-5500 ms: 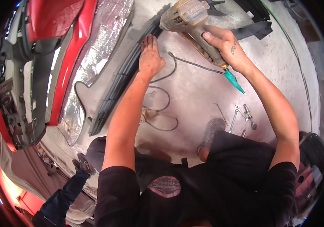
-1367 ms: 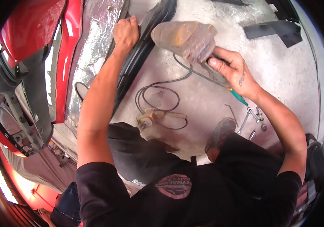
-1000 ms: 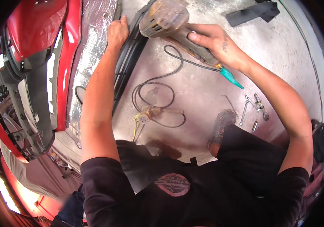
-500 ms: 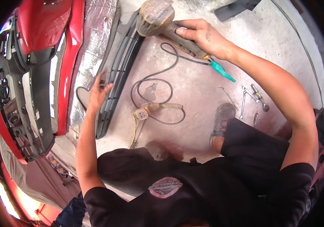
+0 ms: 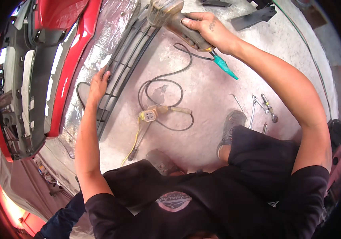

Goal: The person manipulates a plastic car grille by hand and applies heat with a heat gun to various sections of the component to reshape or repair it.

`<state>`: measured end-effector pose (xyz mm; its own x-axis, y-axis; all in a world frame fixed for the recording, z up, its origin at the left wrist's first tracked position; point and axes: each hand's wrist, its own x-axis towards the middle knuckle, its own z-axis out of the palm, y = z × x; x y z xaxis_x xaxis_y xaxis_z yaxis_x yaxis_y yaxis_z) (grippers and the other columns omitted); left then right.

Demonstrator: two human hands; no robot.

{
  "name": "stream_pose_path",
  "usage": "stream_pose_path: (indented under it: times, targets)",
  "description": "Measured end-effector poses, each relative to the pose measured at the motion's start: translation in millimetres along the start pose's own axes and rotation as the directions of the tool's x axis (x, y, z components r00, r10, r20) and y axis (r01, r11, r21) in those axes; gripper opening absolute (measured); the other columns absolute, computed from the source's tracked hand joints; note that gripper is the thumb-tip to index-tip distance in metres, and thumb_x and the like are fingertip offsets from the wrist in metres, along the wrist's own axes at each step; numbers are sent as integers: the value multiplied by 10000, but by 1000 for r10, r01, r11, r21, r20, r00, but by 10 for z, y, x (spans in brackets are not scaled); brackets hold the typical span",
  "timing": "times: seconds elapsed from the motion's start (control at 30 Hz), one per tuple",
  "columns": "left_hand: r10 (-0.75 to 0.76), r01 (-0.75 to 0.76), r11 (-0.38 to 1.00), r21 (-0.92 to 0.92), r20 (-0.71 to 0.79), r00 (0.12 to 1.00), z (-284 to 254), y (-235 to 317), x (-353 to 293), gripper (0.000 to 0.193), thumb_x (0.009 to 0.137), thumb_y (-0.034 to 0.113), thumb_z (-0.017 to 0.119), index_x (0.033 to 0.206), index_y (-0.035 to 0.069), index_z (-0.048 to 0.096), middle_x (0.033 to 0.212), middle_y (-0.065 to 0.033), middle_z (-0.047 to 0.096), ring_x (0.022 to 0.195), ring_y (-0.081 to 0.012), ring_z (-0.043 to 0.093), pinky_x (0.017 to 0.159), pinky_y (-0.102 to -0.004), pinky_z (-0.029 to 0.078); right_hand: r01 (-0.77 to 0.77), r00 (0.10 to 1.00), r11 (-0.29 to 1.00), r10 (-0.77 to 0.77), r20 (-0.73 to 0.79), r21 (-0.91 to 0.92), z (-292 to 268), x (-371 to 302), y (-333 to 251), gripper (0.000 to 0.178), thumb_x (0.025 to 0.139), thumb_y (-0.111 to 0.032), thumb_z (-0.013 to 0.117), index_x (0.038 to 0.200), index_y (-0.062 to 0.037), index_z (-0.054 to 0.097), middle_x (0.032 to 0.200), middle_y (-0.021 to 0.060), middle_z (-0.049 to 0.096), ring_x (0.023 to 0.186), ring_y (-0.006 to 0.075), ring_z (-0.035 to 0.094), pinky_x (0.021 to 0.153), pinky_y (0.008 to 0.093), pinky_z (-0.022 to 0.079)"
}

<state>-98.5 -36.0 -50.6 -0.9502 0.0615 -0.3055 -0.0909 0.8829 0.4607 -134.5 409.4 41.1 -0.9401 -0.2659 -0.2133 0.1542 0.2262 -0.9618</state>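
Observation:
A long black slatted plastic grille [image 5: 118, 81] stands slanted in front of me, left of centre. My left hand [image 5: 99, 85] is closed on its left edge, the fingers curled over the frame. My right hand [image 5: 212, 32] wraps round the handle of a dusty corded power tool [image 5: 186, 32], whose grey-brown body reaches the top of the picture. The tool's working end is hidden beyond its housing, close to the grille's far end. Teal tape [image 5: 225, 67] covers the cord where it leaves the handle.
A red and black car bumper [image 5: 75, 55] lies at left beside silver foil sheeting [image 5: 109, 36]. The looped black cord [image 5: 182, 91] runs to a socket block [image 5: 150, 115] on the floor. Wrenches [image 5: 254, 109] lie by my foot; a dark trim piece [image 5: 254, 19] lies far right.
The grille has turned so that more of its slatted face shows. My left hand has shifted slightly left along with it. The power tool has moved a little farther away.

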Motion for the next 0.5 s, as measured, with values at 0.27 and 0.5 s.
stream_pose_path:
  times: [0.27, 0.5]
  targets:
    - [74, -78, 996, -31, -118, 990, 16, -120, 38, 449, 1029, 283, 548, 1378, 4, 584, 922, -270, 693, 850, -346, 671, 862, -421, 507, -97, 988, 995, 96, 120, 9, 104, -18, -52, 404, 1019, -278, 584, 1256, 41, 656, 1084, 138, 723, 870, 185, 696, 816, 318, 553]
    - [71, -74, 995, -60, -62, 996, 50, 12, -79, 452, 1022, 287, 566, 1377, 7, 585, 1068, -277, 704, 991, -379, 684, 921, -425, 499, -139, 986, 990, 141, 90, -24, 6, -7, -121, 425, 1015, -260, 582, 1299, 53, 627, 1074, 142, 728, 866, 193, 695, 807, 317, 550]
